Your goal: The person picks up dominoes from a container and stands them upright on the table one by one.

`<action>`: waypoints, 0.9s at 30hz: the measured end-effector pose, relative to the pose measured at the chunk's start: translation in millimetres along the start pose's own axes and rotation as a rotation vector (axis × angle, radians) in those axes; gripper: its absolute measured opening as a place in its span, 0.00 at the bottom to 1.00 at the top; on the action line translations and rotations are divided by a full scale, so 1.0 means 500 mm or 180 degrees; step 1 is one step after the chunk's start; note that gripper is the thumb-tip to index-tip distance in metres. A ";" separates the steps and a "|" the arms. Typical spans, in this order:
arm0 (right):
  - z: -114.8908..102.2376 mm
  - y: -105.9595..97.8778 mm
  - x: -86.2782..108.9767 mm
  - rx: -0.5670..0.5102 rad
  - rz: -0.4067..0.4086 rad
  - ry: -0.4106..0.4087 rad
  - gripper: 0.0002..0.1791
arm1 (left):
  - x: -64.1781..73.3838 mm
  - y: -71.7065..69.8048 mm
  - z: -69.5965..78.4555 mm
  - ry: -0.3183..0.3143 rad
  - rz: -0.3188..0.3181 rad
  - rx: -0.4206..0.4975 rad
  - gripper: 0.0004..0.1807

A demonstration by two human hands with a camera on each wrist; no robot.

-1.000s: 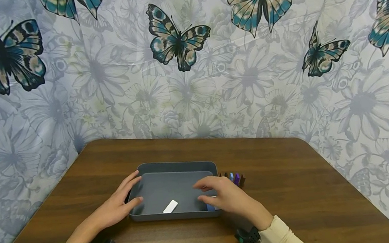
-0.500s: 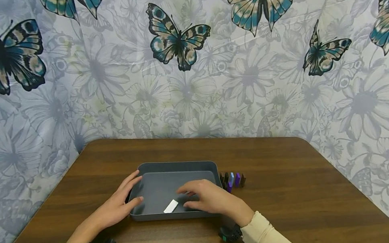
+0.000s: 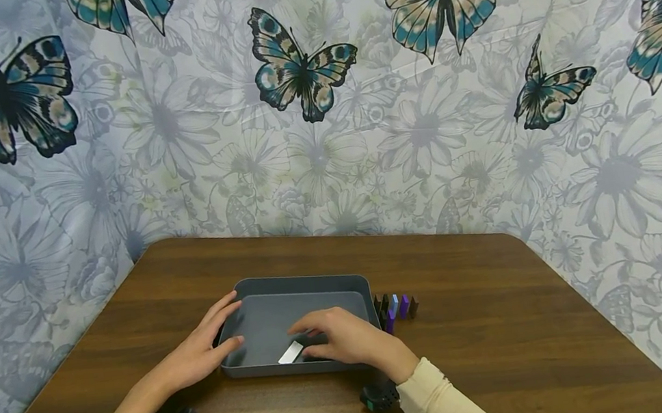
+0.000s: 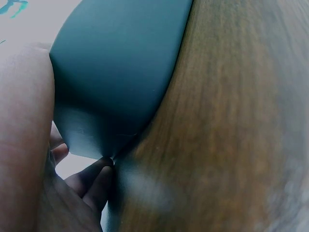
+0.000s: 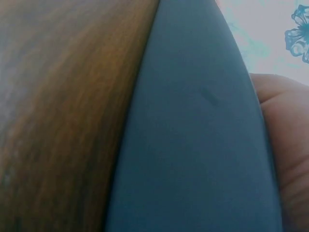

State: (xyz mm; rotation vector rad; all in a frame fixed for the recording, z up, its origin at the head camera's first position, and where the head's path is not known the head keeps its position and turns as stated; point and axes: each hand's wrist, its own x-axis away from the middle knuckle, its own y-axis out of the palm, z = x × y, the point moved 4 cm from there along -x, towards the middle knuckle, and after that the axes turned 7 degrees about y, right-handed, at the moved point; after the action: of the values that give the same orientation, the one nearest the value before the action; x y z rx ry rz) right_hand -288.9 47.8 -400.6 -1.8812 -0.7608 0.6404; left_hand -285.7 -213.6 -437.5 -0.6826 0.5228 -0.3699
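Note:
A dark grey tray (image 3: 291,282) lies on the wooden table. At its left wall is my left hand (image 3: 196,350), with the thumb over the rim and fingers along the outside; the left wrist view shows fingertips at the tray's lower edge. Inside, close to the near wall, lies a small flat white rectangular block (image 3: 290,353). My right hand (image 3: 347,339) reaches over the near right part of the tray with bent, parted fingers. Its thumb tip is right at the block's right side and the index finger arches above it. The hand hides the tray's near right corner.
Several small upright pieces, among them a purple one (image 3: 404,306) and dark ones, stand in a cluster just beyond the tray's right wall. The brown table (image 3: 479,353) ends at a wall covering (image 3: 326,166) with butterflies and flowers.
My right hand has moved left across the tray to the white block. A blue thing seen beneath it a second ago is hidden now. The left hand and tray have stayed put.

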 end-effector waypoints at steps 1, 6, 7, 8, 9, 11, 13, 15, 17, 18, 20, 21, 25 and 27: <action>-0.001 0.001 -0.002 -0.0010 -0.0020 0.0002 0.21 | 0.000 0.000 -0.001 0.0004 -0.0004 0.0001 0.37; -0.007 0.005 -0.009 -0.0010 -0.0081 -0.0067 0.18 | 0.000 0.001 -0.003 0.0006 -0.0008 0.0015 0.37; -0.008 0.005 -0.010 -0.0018 -0.0095 -0.0086 0.18 | 0.000 0.001 -0.003 0.0004 -0.0007 0.0015 0.37; -0.008 0.006 -0.011 -0.0028 -0.0108 -0.0098 0.17 | 0.000 0.000 -0.003 0.0001 -0.0005 0.0016 0.37; -0.009 0.006 -0.011 -0.0035 -0.0118 -0.0108 0.17 | 0.000 0.000 -0.003 0.0001 -0.0003 0.0014 0.37; -0.010 0.007 -0.013 -0.0053 -0.0145 -0.0117 0.17 | 0.000 0.000 -0.003 0.0001 -0.0004 0.0016 0.37; -0.010 0.008 -0.016 -0.0030 -0.0159 -0.0128 0.17 | 0.000 -0.001 -0.002 0.0002 -0.0007 0.0019 0.37; -0.011 0.009 -0.018 0.0005 -0.0173 -0.0146 0.16 | 0.000 0.000 -0.002 0.0005 -0.0010 0.0026 0.37; -0.011 0.011 -0.020 0.0023 -0.0200 -0.0157 0.16 | 0.000 0.000 -0.002 0.0007 -0.0013 0.0031 0.37; -0.012 0.011 -0.021 0.0032 -0.0215 -0.0158 0.16 | 0.001 0.000 -0.002 0.0005 -0.0016 0.0033 0.37; -0.013 0.012 -0.023 0.0072 -0.0233 -0.0167 0.16 | 0.001 0.000 -0.002 0.0009 -0.0019 0.0029 0.37; -0.014 0.012 -0.024 0.0100 -0.0237 -0.0168 0.16 | 0.001 0.000 -0.002 0.0008 -0.0022 0.0029 0.37; -0.019 0.013 -0.030 0.0213 -0.0259 -0.0219 0.16 | 0.001 0.001 -0.002 0.0005 -0.0023 0.0023 0.37; -0.022 0.013 -0.031 0.0224 -0.0284 -0.0247 0.16 | 0.001 0.002 -0.002 0.0000 -0.0028 0.0032 0.37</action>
State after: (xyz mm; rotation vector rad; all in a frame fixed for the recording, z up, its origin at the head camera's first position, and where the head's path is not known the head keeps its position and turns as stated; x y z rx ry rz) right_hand -290.2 27.6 -400.7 -1.7567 -0.8564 0.6783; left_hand -285.7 -213.9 -438.9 -0.6754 0.5179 -0.3804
